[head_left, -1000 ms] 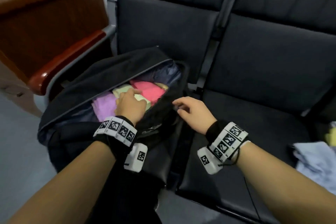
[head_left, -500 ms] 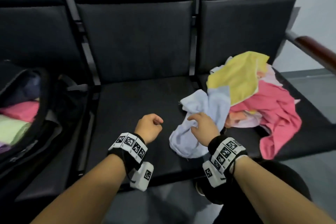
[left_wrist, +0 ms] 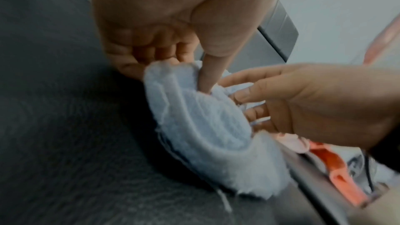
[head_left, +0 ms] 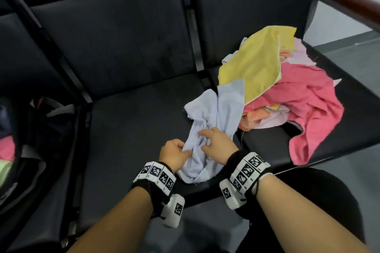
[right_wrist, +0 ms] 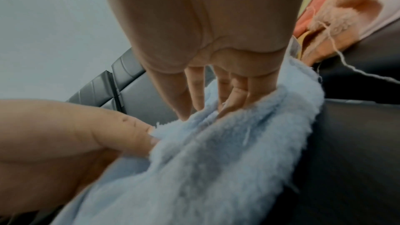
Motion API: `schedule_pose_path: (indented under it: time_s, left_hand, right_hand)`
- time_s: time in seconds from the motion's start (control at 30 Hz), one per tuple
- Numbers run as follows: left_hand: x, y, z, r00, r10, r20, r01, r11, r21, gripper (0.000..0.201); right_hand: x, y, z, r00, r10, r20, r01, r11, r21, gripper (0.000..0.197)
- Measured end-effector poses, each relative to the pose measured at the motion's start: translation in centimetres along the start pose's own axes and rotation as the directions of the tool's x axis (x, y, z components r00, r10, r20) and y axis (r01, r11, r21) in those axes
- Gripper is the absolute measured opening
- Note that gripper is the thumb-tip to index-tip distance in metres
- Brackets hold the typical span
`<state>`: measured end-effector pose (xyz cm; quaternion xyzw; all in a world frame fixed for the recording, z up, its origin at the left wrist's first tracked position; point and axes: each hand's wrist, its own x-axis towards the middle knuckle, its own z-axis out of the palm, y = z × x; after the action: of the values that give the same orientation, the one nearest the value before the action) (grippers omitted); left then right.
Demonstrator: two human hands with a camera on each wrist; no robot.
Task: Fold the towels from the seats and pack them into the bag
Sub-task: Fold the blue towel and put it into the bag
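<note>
A crumpled light blue towel (head_left: 216, 117) lies on the middle black seat (head_left: 133, 129), near its front edge. My left hand (head_left: 185, 150) pinches the towel's left edge between thumb and curled fingers (left_wrist: 151, 52). My right hand (head_left: 205, 139) has its fingertips (right_wrist: 227, 102) dug into the folds of the blue towel (right_wrist: 216, 168), gathering the cloth. A loose pile of towels, a yellow towel (head_left: 253, 61) on top and a pink towel (head_left: 312, 113) below, covers the right seat. The black bag (head_left: 30, 150) stands open at the far left with folded towels inside.
A metal armrest with a wooden top (head_left: 353, 6) bounds the right seat. Black seat backs (head_left: 115, 33) rise behind. Grey floor (head_left: 349, 170) shows at the right beyond the seat edge. A loose thread (right_wrist: 346, 64) trails from the orange cloth in the pile.
The view swung from the bag to the seats. My left hand left the bag, crossed to the blue towel and took its edge. My right hand pulled the towel off the pile.
</note>
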<state>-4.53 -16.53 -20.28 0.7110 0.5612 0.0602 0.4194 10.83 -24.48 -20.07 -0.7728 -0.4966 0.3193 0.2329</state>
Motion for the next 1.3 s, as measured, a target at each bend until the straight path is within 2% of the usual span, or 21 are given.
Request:
schedule_pose_path:
  time_s: [0.07, 0.13, 0.3, 0.37, 0.47, 0.57, 0.63, 0.7, 0.77, 0.83, 0.87, 0.97, 1.07, 1.13, 1.2, 1.3]
  left_hand:
    - [-0.4, 0.0, -1.1, 1.000, 0.000, -0.014, -0.003, 0.973, -0.232, 0.009]
    - [-1.0, 0.1, -2.8, 0.999, -0.013, -0.031, -0.001, 0.911, -0.413, 0.012]
    - [-3.3, 1.0, -8.5, 0.996, -0.080, -0.040, 0.028, 0.698, -0.716, 0.015]
    - [-4.7, 1.3, -10.6, 0.996, -0.075, -0.042, 0.014, 0.624, -0.781, 0.011]
    - [-7.1, 1.4, -13.2, 0.995, -0.069, -0.076, -0.027, 0.535, -0.844, 0.008]
    - [-9.7, 1.4, -15.2, 0.987, -0.097, -0.132, -0.073, 0.458, -0.886, 0.019]
    - [-11.5, 1.3, -16.4, 0.983, -0.077, -0.164, -0.112, 0.452, -0.885, 0.033]
    - [-13.1, 1.1, -17.7, 0.983, -0.003, -0.184, -0.163, 0.460, -0.873, 0.038]
    - [-14.6, 0.5, -19.3, 0.976, 0.067, -0.209, -0.215, 0.484, -0.848, 0.039]
    - [-15.4, -0.4, -20.7, 0.965, 0.111, -0.238, -0.260, 0.533, -0.805, 0.039]
    - [-15.6, -0.9, -21.2, 0.958, 0.128, -0.257, -0.282, 0.585, -0.760, 0.040]
    - [-15.9, -2.4, -22.0, 0.902, 0.190, -0.388, -0.375, 0.791, -0.483, 0.038]
    - [-15.7, -3.1, -22.2, 0.814, 0.299, -0.498, -0.410, 0.903, -0.127, 0.021]
    - [-15.4, -3.7, -22.3, 0.766, 0.339, -0.546, -0.382, 0.923, 0.038, 0.014]
    - [-14.9, -4.7, -22.4, 0.737, 0.364, -0.569, -0.358, 0.925, 0.128, 0.013]
    - [-14.3, -6.6, -22.8, 0.740, 0.358, -0.569, -0.345, 0.929, 0.134, 0.015]
  right_hand:
    - [0.0, -0.1, -0.2, 1.000, -0.007, 0.011, 0.006, 0.999, 0.035, 0.044]
    - [-0.4, -0.5, -0.2, 0.999, -0.035, 0.002, 0.034, 0.996, 0.087, 0.047]
    - [-2.7, -4.9, 0.3, 0.972, -0.210, -0.106, 0.234, 0.916, 0.325, 0.032]
    - [-3.8, -7.4, 0.3, 0.956, -0.273, -0.110, 0.294, 0.868, 0.400, 0.032]
    - [-5.7, -10.9, 0.4, 0.921, -0.378, -0.095, 0.382, 0.828, 0.410, 0.043]
    - [-7.2, -13.6, 1.3, 0.872, -0.480, -0.101, 0.487, 0.825, 0.286, 0.055]
    - [-8.0, -15.3, 2.1, 0.847, -0.505, -0.167, 0.530, 0.825, 0.194, 0.048]
    - [-8.5, -16.9, 2.5, 0.822, -0.515, -0.241, 0.558, 0.813, 0.167, 0.030]
    - [-8.8, -18.2, 2.4, 0.798, -0.543, -0.263, 0.593, 0.785, 0.178, 0.019]
    - [-9.1, -19.4, 1.5, 0.786, -0.554, -0.275, 0.611, 0.762, 0.212, 0.022]
    - [-9.2, -20.0, 1.0, 0.782, -0.553, -0.288, 0.617, 0.753, 0.229, 0.026]
    - [-9.4, -21.9, -0.8, 0.757, -0.569, -0.322, 0.646, 0.725, 0.237, 0.033]
    - [-9.4, -23.2, -1.8, 0.738, -0.591, -0.324, 0.669, 0.702, 0.244, 0.029]
    - [-9.5, -23.6, -2.1, 0.737, -0.595, -0.321, 0.671, 0.698, 0.248, 0.026]
    - [-9.5, -23.5, -2.3, 0.741, -0.581, -0.337, 0.664, 0.710, 0.234, 0.025]
    - [-9.2, -22.7, -3.0, 0.759, -0.509, -0.407, 0.637, 0.710, 0.301, 0.026]
